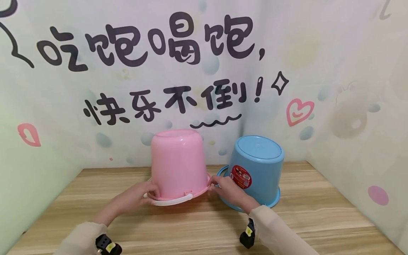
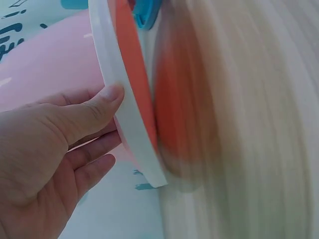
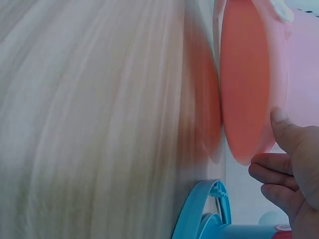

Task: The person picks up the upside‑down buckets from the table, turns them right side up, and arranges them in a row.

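A pink bucket [image 1: 180, 159] is upside down over the wooden table, its front rim raised so that the reddish inside shows in both wrist views. My left hand [image 1: 140, 194] grips its left rim, the thumb lying on the white handle [image 2: 112, 59] that runs along the rim. On the opposite side, my right hand [image 1: 229, 189] pinches the rim between thumb and fingers. Just right of it a blue bucket [image 1: 271, 177] stands upside down on the table, with a red label on its side and its own handle [image 3: 192, 204] near the table.
The wood-grain table [image 1: 178, 230] reaches back to a printed wall cloth [image 1: 280, 42] with large dark writing. Pale side walls close in at left and right. A small black camera sits on each wrist, by the beige sleeves [image 1: 280, 230].
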A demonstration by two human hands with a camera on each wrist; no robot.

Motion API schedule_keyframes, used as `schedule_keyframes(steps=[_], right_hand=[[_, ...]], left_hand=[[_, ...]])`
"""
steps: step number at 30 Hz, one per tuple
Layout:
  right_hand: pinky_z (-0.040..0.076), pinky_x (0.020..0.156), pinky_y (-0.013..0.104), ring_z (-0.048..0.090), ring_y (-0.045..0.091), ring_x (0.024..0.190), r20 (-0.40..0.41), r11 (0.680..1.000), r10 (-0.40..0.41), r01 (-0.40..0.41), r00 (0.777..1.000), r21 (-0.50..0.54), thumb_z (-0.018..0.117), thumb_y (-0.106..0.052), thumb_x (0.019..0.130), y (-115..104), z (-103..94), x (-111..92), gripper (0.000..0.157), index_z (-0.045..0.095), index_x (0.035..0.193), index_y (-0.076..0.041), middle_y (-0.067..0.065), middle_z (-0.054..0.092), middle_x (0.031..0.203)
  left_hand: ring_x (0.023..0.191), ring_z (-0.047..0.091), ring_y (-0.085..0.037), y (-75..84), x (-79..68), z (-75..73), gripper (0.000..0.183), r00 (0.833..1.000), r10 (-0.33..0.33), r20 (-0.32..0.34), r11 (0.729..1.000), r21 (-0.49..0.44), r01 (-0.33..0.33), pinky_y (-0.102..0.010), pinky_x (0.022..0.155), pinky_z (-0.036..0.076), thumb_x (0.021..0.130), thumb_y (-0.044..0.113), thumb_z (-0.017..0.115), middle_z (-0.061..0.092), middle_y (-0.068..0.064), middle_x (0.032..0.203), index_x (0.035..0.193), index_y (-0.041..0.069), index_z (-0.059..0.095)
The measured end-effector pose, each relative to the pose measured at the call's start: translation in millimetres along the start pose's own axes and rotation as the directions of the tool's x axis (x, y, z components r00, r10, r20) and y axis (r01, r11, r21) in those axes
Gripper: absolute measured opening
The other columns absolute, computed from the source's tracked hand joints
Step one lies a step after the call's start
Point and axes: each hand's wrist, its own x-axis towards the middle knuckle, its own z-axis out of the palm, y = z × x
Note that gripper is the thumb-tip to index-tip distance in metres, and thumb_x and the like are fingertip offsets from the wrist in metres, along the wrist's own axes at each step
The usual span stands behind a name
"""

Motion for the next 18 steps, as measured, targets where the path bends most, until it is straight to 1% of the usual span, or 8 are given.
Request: schedule_keyframes(steps=[4, 9, 14, 16, 18], right_hand=[[0.048, 0.063, 0.021, 0.053, 0.007, 0.071, -0.036, 1.000, -0.020, 0.021, 0.999, 0.020, 0.061, -0.015, 0.087, -3.3, -1.2, 0.1, 0.013, 0.062, 0.098, -0.008, 0.000, 0.064, 0.089], [0.051, 0.069, 0.024, 0.062, 0.013, 0.084, -0.065, 0.998, -0.042, 0.045, 0.997, 0.040, 0.060, -0.016, 0.087, -7.5, -4.8, 0.2, 0.016, 0.061, 0.100, -0.007, 0.003, 0.066, 0.095], [0.051, 0.074, 0.028, 0.062, 0.015, 0.091, -0.045, 0.997, 0.009, -0.005, 0.999, 0.083, 0.059, -0.018, 0.089, -12.2, -14.5, 1.1, 0.018, 0.061, 0.103, -0.007, 0.003, 0.066, 0.099], [0.051, 0.076, 0.030, 0.062, 0.016, 0.092, -0.031, 0.994, 0.038, -0.035, 0.999, 0.103, 0.058, -0.018, 0.090, -14.4, -19.6, 1.8, 0.017, 0.061, 0.103, -0.008, 0.003, 0.066, 0.100], [0.051, 0.076, 0.031, 0.062, 0.016, 0.091, -0.018, 0.992, 0.050, -0.048, 0.999, 0.117, 0.057, -0.019, 0.090, -16.7, -24.8, 2.5, 0.015, 0.060, 0.101, -0.009, 0.003, 0.066, 0.100]], left_hand=[[0.084, 0.058, -0.017, 4.5, 0.1, -9.5, 0.014, 1.000, -0.002, 0.013, 1.000, 0.019, 0.002, -0.036, 0.075, 0.049, 0.079, 0.016, 0.068, 0.056, 0.006, 0.082, 0.083, 0.011, 0.055], [0.083, 0.056, -0.016, 12.0, 1.3, -22.6, 0.014, 0.999, -0.022, 0.044, 1.000, 0.016, 0.022, -0.036, 0.074, 0.048, 0.081, 0.016, 0.068, 0.056, 0.007, 0.084, 0.084, 0.011, 0.055], [0.080, 0.053, -0.012, 19.0, 3.4, -34.6, 0.015, 0.997, -0.034, 0.070, 0.999, -0.024, 0.035, -0.032, 0.071, 0.047, 0.083, 0.022, 0.066, 0.054, 0.007, 0.084, 0.085, 0.011, 0.056], [0.078, 0.052, -0.010, 20.6, 4.0, -38.1, 0.015, 0.997, -0.033, 0.074, 0.998, -0.047, 0.037, -0.030, 0.070, 0.047, 0.083, 0.023, 0.067, 0.055, 0.007, 0.083, 0.085, 0.011, 0.057], [0.077, 0.052, -0.009, 21.7, 4.0, -41.1, 0.015, 0.997, -0.030, 0.075, 0.997, -0.072, 0.035, -0.028, 0.069, 0.047, 0.082, 0.022, 0.067, 0.055, 0.007, 0.083, 0.086, 0.012, 0.058]])
